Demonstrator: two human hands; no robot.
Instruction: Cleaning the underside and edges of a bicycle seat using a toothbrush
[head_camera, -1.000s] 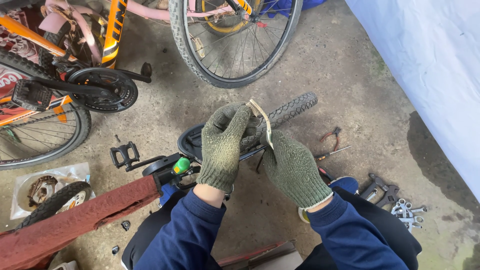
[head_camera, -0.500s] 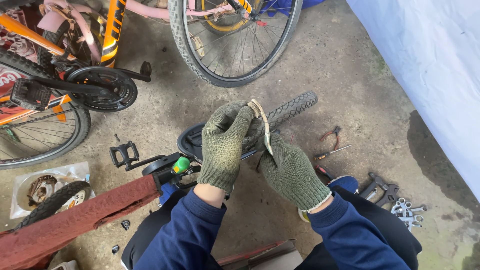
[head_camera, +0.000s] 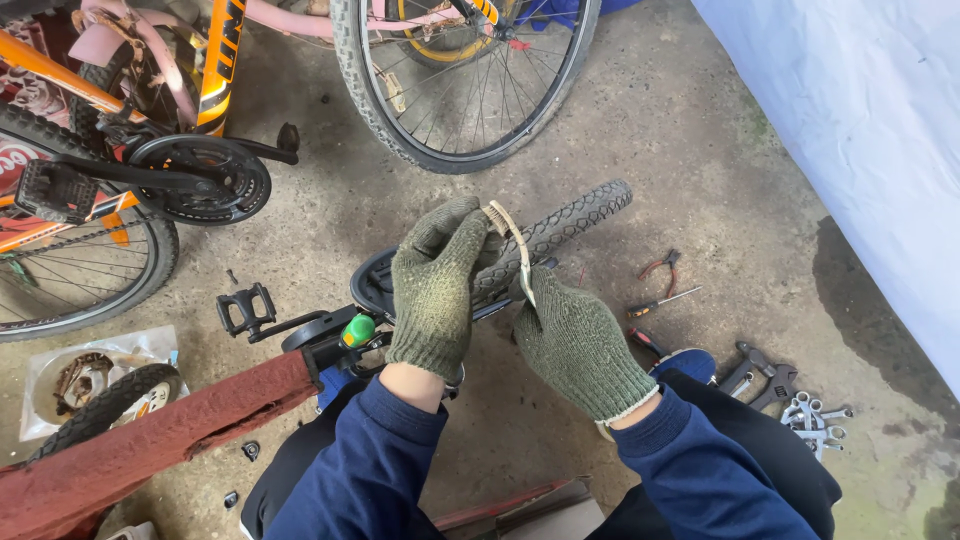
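The person sits low on the concrete floor (head_camera: 700, 160), both hands in green knitted gloves, sleeves dark blue. The left hand (head_camera: 437, 290) is curled over the top of a small knobbly tyre (head_camera: 570, 222) that lies slanting across the floor in front of the knees, and its grip is pressed together on the bristled end of a pale toothbrush (head_camera: 510, 245). The right hand (head_camera: 575, 340) sits just below, its grip pinching the lower end of the same brush handle, so the brush runs upright between the two hands and lies against the tyre's tread. Just left of the hands a black pedal (head_camera: 245, 308) sticks out beside a green knob (head_camera: 358, 330), and a rusty red frame bar (head_camera: 150, 440) slants down toward the lower left corner. Behind, an orange bicycle (head_camera: 215, 70) with its black chainring stands at the left, and a larger spoked wheel (head_camera: 460, 85) stands at the top. To the right, well apart from the hands, red-handled pliers (head_camera: 660, 268), a screwdriver (head_camera: 660, 302) and a bunch of spanners (head_camera: 815, 415) lie on the floor near a white sheet (head_camera: 860, 130).
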